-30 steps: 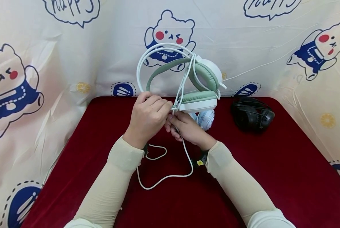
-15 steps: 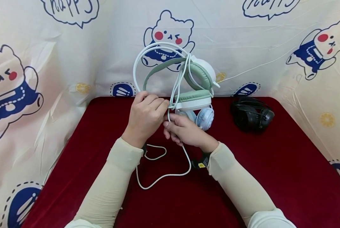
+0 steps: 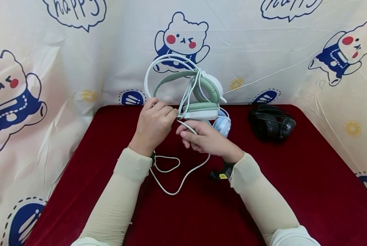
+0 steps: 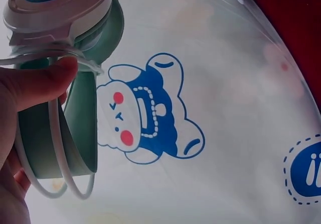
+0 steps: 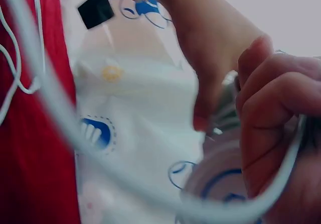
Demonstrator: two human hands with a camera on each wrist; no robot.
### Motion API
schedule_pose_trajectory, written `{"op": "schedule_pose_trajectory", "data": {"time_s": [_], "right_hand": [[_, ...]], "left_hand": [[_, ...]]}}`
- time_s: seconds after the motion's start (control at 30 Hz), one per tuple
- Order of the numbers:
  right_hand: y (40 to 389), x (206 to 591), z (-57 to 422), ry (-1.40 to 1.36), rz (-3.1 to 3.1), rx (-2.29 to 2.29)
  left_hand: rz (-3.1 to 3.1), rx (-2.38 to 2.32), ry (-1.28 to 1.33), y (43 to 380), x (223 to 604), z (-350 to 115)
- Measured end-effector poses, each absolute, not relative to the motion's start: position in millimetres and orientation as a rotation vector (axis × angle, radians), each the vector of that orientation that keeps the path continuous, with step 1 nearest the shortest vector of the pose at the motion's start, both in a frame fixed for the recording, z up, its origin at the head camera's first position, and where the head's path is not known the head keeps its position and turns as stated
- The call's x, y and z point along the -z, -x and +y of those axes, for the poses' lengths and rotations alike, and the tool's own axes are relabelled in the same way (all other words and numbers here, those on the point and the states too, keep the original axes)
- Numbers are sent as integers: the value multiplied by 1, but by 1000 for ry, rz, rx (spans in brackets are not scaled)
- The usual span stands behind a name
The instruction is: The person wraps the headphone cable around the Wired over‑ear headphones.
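My left hand [image 3: 155,124] grips white-and-green headphones [image 3: 202,114] by the headband, holding them above the table. White cable is wound around the band and passes by the ear cups; in the left wrist view the thumb presses on a wrap beside the white ear cup [image 4: 55,13]. Just right of and below it, my right hand [image 3: 206,138] holds the loose length of the white cable [image 3: 172,194], with curled fingers around it in the right wrist view. From there the cable sags to the tabletop and runs toward the left wrist, where a small loop lies.
Light-blue headphones [image 3: 222,125] stand behind the right hand, partly hidden. Black headphones [image 3: 271,126] lie at the back right of the red-covered table [image 3: 294,184]. A patterned cloth [image 3: 116,51] encloses the back and sides.
The white-and-green headphones have come lower and slightly left. My right hand has shifted a little right, drawing the cable with it, and the cable's sagging part on the table has changed shape.
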State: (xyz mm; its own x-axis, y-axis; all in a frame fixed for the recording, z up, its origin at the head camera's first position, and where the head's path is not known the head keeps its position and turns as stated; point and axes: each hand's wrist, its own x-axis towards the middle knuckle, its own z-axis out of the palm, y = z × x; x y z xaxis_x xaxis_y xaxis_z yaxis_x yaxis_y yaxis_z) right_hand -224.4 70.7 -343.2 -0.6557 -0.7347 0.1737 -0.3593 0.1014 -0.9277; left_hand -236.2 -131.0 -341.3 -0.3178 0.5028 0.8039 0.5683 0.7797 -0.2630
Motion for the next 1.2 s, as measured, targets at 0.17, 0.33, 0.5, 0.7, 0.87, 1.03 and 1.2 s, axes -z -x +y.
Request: {"op": "schedule_pose_trajectory", "data": {"time_s": [0.17, 0.33, 0.5, 0.7, 0.87, 1.03, 1.2], "right_hand": [[225, 332, 87, 1182, 2066, 1614], [227, 322, 104, 1260, 2060, 1658], [226, 314, 120, 1208, 2117, 1684], [227, 310, 135, 1260, 2023, 1861], [231, 308, 149, 1378, 1675, 2213], [229, 303, 162, 1360, 1542, 2313], [227, 300, 173, 1261, 1648, 2289]], "left_hand": [[-2006, 85, 831, 237, 342, -132], [-2023, 88, 867, 236, 341, -131], [-2058, 87, 890, 233, 339, -130], [-2063, 70, 944, 230, 335, -128], [-2065, 58, 973, 230, 335, -128], [-2073, 53, 992, 230, 336, -127], [-2054, 66, 1003, 229, 333, -127]]}}
